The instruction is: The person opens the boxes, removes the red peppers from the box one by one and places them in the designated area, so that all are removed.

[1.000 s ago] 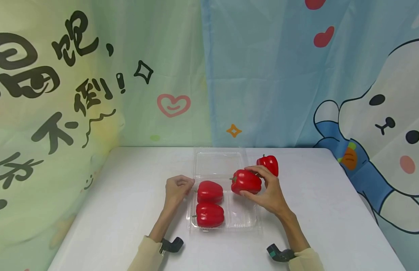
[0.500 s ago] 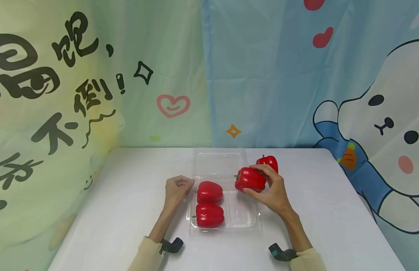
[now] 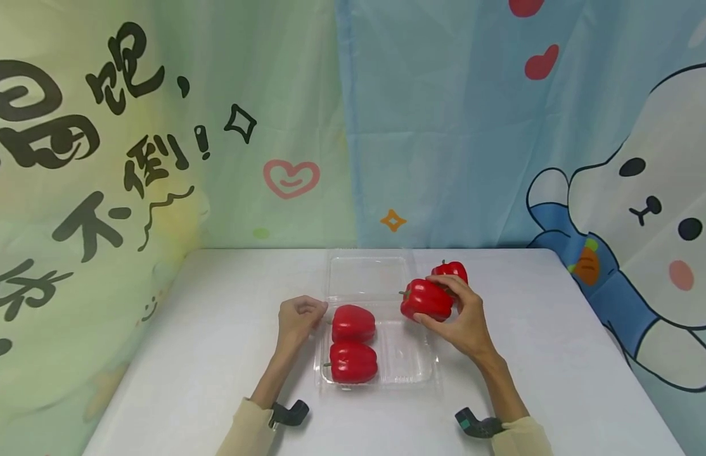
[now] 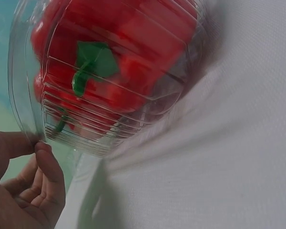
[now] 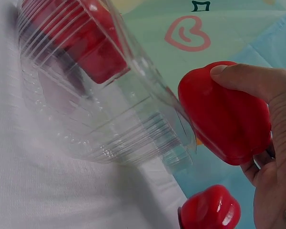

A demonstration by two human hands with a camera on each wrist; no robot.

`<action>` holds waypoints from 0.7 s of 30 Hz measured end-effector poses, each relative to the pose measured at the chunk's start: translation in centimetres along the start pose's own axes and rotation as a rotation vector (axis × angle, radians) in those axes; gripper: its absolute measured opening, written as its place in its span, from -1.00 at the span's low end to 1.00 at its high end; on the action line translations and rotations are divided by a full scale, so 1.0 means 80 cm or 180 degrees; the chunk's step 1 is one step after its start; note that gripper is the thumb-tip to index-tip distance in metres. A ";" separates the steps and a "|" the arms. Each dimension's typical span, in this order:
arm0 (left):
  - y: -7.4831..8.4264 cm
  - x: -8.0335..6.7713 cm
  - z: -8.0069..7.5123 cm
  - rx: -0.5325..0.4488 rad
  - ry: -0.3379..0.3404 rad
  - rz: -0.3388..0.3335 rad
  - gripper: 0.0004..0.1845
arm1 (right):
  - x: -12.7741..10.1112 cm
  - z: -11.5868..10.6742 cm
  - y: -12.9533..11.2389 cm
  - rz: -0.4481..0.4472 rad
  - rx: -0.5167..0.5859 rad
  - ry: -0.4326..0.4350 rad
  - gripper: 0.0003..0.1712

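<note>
A clear plastic clamshell container (image 3: 407, 367) lies open on the white table, its lid (image 3: 367, 275) folded back. Two red peppers (image 3: 353, 323) (image 3: 353, 362) fill the tray's left half; the right half is bare. My right hand (image 3: 452, 310) grips a third red pepper (image 3: 426, 299) over the tray's far right corner, fingers curled round it (image 5: 224, 112). A fourth pepper (image 3: 451, 271) stands on the table just behind it (image 5: 212, 207). My left hand (image 3: 298, 315) pinches the tray's left rim (image 4: 35, 138) between thumb and fingers.
The white table (image 3: 216, 354) ends at printed cloth backdrops (image 3: 159, 158) at the back and on both sides. Bare tabletop spreads left and right of the container. Small black wrist cameras (image 3: 290, 413) sit on both sleeves.
My right hand has carried its pepper a little to the right and back, towards the pepper on the table. The left hand and the container have stayed put.
</note>
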State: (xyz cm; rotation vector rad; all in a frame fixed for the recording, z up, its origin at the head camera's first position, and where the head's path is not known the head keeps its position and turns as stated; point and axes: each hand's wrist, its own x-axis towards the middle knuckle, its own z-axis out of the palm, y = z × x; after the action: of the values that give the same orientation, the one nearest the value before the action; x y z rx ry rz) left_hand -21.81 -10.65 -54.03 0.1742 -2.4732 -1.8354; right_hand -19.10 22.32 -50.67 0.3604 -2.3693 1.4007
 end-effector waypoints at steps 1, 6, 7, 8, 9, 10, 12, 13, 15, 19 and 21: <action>0.000 0.000 0.000 -0.0002 0.0005 0.0005 -0.84 | 0.000 -0.001 0.000 0.0006 -0.0014 0.0016 -0.07; 0.000 0.000 -0.001 -0.0006 0.0001 0.0055 -0.84 | 0.001 -0.006 0.003 -0.0020 -0.0025 0.0116 -0.10; 0.000 0.000 0.000 -0.0005 -0.0005 0.0057 -0.84 | 0.001 -0.007 0.004 -0.0031 -0.0003 0.0130 -0.10; 0.000 0.000 0.000 -0.0005 -0.0009 0.0056 -0.84 | 0.001 -0.008 0.006 -0.0040 0.0017 0.0137 -0.10; -0.001 0.001 0.000 0.0000 -0.0014 0.0052 -0.84 | 0.001 -0.009 0.006 -0.0045 0.0034 0.0143 -0.10; -0.002 0.001 0.001 0.0000 -0.0017 0.0052 -0.84 | 0.001 -0.010 0.007 -0.0057 0.0045 0.0152 -0.11; -0.002 0.001 0.001 0.0002 -0.0018 0.0036 -0.83 | 0.001 -0.011 0.008 -0.0039 0.0077 0.0158 -0.10; -0.002 0.001 0.001 0.0002 -0.0017 0.0027 -0.83 | 0.001 -0.012 0.008 -0.0039 0.0090 0.0162 -0.10; -0.002 0.000 0.001 0.0009 -0.0012 0.0020 -0.83 | 0.001 -0.012 0.010 -0.0042 0.0093 0.0174 -0.10; 0.001 -0.002 0.000 -0.0008 -0.0008 0.0015 -0.83 | 0.001 -0.012 0.013 -0.0050 0.0091 0.0197 -0.09; 0.001 -0.002 0.000 -0.0022 -0.0009 0.0024 -0.84 | 0.001 -0.013 0.014 -0.0048 0.0080 0.0204 -0.09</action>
State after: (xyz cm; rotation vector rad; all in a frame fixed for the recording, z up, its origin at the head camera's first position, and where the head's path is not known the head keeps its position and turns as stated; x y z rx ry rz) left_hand -21.62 -10.62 -53.93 0.1617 -2.4654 -1.8423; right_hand -19.43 23.72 -51.04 0.3343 -2.2950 1.4149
